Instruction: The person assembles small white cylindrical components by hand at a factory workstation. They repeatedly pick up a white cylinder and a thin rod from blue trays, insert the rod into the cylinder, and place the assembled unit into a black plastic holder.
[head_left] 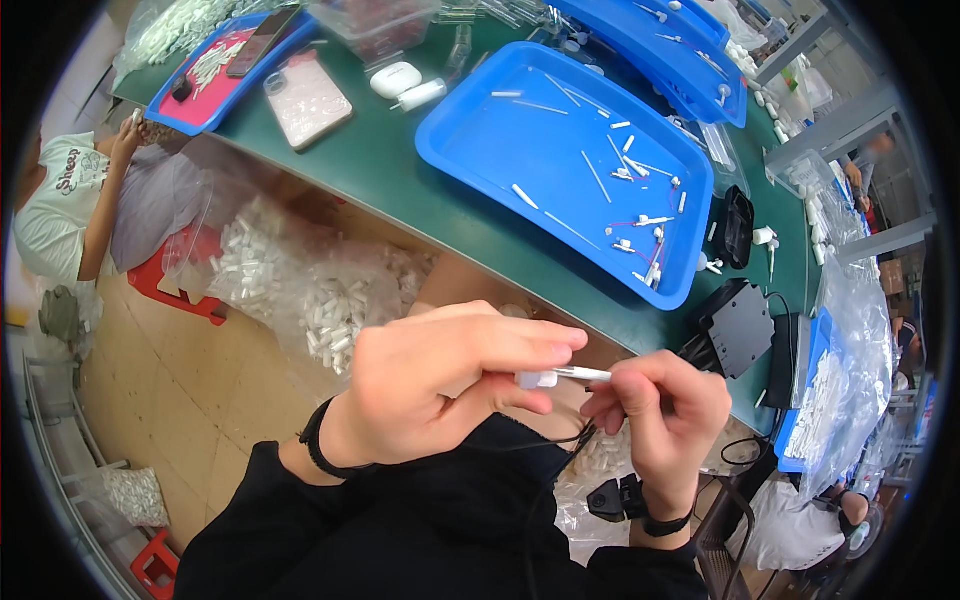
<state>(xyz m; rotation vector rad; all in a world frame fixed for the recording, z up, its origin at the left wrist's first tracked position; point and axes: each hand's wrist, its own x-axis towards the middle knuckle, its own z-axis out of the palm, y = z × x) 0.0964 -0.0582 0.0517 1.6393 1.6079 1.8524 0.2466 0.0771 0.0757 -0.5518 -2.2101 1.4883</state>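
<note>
In front of my lap, my left hand [450, 375] has its thumb and fingers closed around a small white plastic part [540, 380]. A slim white stick [582, 373] runs from that part to my right hand [650, 400], whose thumb and fingertips pinch its other end. The join between the two is partly behind my left fingers. Beyond my hands on the green table lies a blue tray [450, 150], holding several thin clear tubes, white sticks and small white pieces with pinkish wires.
A phone [308, 100], a white earbud case [396, 80] and a pink-lined tray [230, 75] lie at the far left. More blue trays [650, 50] stand at the back. A black device [737, 325] sits at right. White-tube bags [300, 280] and another person [80, 200] are at left.
</note>
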